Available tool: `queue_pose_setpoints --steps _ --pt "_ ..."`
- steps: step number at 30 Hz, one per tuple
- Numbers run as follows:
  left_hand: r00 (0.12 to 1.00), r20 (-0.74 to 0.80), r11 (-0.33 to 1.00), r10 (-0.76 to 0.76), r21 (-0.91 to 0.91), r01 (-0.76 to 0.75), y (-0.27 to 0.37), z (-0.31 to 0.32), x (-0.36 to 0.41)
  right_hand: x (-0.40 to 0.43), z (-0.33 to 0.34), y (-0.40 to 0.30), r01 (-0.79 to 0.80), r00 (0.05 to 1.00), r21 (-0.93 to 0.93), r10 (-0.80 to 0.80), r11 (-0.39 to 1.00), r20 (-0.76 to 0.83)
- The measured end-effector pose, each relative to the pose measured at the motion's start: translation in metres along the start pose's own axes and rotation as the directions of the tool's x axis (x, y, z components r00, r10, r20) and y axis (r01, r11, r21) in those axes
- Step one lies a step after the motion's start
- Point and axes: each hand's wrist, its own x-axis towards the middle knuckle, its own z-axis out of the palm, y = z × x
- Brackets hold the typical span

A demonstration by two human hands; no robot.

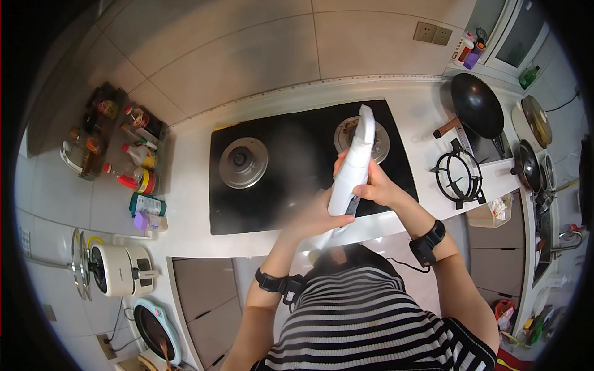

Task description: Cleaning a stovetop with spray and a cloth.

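Note:
Both my hands hold a long white roll, perhaps of paper or cloth [349,178], slantwise over the front right part of a black glass gas hob [297,143]. My left hand [315,215] grips its lower end, with the thumb across the front. Higher up, my right hand [378,185] closes round its middle from the right. The roll's upper end stands in front of the right burner [381,143], partly hiding it. On the hob's left side the other burner [243,162] lies bare, without its pan support. I wear a black band on each wrist.
A black pan support [458,178] lies on the white counter to the right, below a black wok [477,105]. Farther right are a lidded pot [536,123] and a small pan [529,165]. Sauce bottles [139,155] line the left wall, above a cream-coloured appliance [113,271].

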Motion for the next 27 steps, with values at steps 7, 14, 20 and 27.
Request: queue_pose_setpoints --steps 7,14,20,27 --pt "0.995 -0.065 0.963 -0.071 0.255 0.086 0.014 0.011 0.009 0.008 0.007 -0.003 0.096 0.915 -0.186 -0.160 0.978 -0.371" --pt "0.953 -0.291 0.872 0.088 0.484 0.067 0.010 0.026 0.027 0.018 0.000 -0.020 0.028 0.775 -0.029 -0.040 0.999 -0.630" --pt "0.948 -0.309 0.896 0.076 0.438 0.072 0.013 0.008 0.044 0.046 -0.055 -0.014 -0.106 0.724 -0.049 0.043 0.993 -0.689" --pt "0.766 -0.622 0.982 0.164 0.173 -0.070 0.000 -0.050 0.025 0.082 -0.113 -0.030 -0.056 0.716 -0.211 -0.108 0.976 -0.690"
